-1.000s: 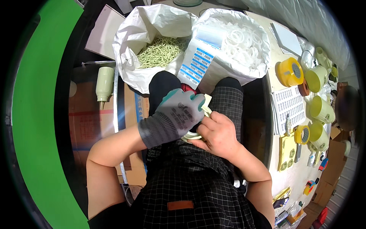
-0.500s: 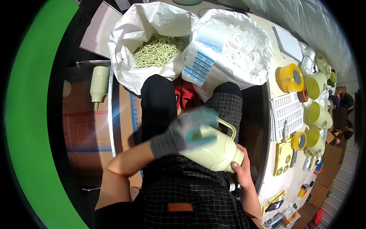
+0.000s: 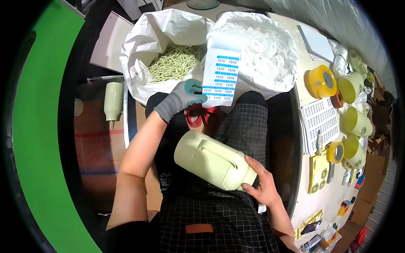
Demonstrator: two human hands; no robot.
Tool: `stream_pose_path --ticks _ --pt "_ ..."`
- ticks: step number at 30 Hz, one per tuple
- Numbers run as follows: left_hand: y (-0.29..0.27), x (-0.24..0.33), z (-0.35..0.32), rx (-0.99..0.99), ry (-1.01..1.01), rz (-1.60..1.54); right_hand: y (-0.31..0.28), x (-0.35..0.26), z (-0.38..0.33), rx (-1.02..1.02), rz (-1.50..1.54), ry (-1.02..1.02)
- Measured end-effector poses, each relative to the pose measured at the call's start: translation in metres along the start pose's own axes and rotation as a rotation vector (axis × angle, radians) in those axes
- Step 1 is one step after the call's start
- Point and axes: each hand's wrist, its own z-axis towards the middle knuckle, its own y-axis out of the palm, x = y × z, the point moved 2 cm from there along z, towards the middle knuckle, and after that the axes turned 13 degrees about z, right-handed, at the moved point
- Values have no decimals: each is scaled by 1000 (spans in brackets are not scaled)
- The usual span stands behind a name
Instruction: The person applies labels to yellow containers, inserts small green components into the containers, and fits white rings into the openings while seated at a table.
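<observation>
A pale green thermos jug (image 3: 209,160) with a side handle lies tilted across my lap. My bare right hand (image 3: 263,181) grips its narrower, collared end on the right, fingers and thumb around it. My left hand (image 3: 189,92), in a grey and teal glove, is closed at the lower left corner of a white sheet of stickers (image 3: 220,78) with blue bands. The fingertips on that corner are partly hidden. The sheet's upper end rests against the bag of white rings.
Ahead stand a white sack (image 3: 141,40) of pale green sticks (image 3: 175,63) and another full of white rings (image 3: 270,50). A table (image 3: 291,227) at the right bears tape rolls (image 3: 320,82), label sheets and green cups (image 3: 350,87). Another green bottle (image 3: 113,101) stands at the left.
My left hand has left the jug and moved up to the sticker sheet, which now hangs straighter. The jug has turned so its handle faces up, still in my right hand.
</observation>
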Motion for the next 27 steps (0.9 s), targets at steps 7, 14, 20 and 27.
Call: stream_pose_path --ticks 7,14,20,27 --pt "13 21 -14 433 139 416 -5 -17 0 -55 106 178" --pt "6 25 -36 611 449 754 3 -1 -12 -51 403 305" --pt "6 34 -27 606 350 727 6 4 -20 -3 416 261" --pt "8 37 -43 677 483 818 10 5 -24 35 415 247"
